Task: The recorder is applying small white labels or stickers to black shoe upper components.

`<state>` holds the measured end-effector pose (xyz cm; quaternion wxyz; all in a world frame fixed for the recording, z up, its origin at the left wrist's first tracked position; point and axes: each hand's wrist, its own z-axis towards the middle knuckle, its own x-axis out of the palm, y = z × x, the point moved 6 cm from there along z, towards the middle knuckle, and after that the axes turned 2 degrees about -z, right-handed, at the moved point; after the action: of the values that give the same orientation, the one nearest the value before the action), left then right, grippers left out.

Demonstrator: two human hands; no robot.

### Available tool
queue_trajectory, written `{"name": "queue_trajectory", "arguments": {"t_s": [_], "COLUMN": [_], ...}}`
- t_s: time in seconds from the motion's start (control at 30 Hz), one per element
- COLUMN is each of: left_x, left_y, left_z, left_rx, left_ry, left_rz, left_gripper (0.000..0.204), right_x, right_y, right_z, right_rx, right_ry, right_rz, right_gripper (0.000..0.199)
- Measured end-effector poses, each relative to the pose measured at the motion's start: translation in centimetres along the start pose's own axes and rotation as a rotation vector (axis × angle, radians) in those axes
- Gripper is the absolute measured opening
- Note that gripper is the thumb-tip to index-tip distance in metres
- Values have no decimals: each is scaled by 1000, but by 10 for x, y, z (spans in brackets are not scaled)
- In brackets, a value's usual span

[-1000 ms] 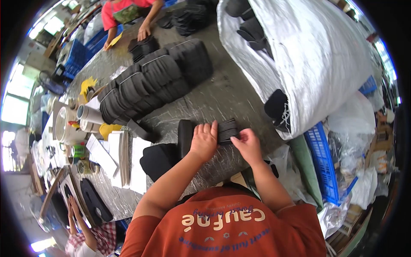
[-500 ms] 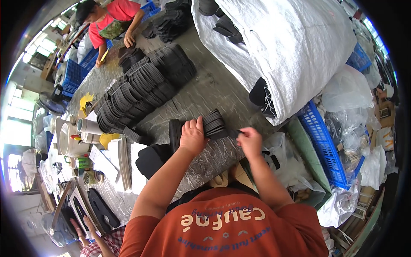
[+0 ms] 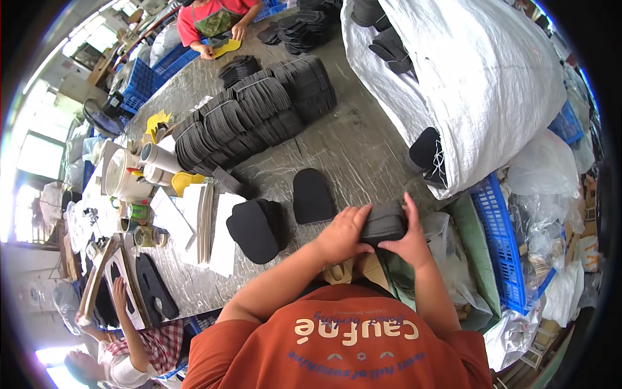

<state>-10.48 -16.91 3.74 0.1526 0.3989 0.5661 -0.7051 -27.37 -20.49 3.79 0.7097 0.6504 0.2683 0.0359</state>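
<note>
Both my hands grip one thick stack of black foam pieces (image 3: 383, 223) at the near edge of the grey table (image 3: 363, 149). My left hand (image 3: 342, 235) clasps its left end, my right hand (image 3: 409, 241) wraps its right end with the thumb on top. Left of the stack a single black rounded piece (image 3: 312, 196) lies flat, and further left sits a small pile of black rounded pieces (image 3: 254, 228).
Rows of stacked black pieces (image 3: 253, 120) fill the table's far side. A big white sack (image 3: 479, 84) holding black pieces stands at right, above a blue crate (image 3: 504, 246). White sheets (image 3: 201, 223), tape rolls and cans crowd the left. One person (image 3: 217, 16) works at the far end, another (image 3: 123, 337) at lower left.
My hands have pulled the black stack toward me to the table's near edge and closed together on it; earlier my left hand pressed on it and my right hand was apart.
</note>
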Motion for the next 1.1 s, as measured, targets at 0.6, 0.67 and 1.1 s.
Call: {"name": "queue_trajectory", "arguments": {"t_s": [0.6,0.67,1.1], "left_x": [42,37,-5], "left_y": [78,85,88], "left_z": [-20,-34,-15], "left_rx": [-568,-530,-159], "left_ry": [-660,-579,-327], "left_rz": [-1938,-1823,-228], "left_gripper": [40,43,80], "right_x": [81,66,49], "right_y": [-44,-48,-61], "right_z": [8,14,33], "right_rx": [360,278,-318], "right_ry": [-7,-1,188], "right_rz": [1323,1204,-91], "right_gripper": [69,75,129]}}
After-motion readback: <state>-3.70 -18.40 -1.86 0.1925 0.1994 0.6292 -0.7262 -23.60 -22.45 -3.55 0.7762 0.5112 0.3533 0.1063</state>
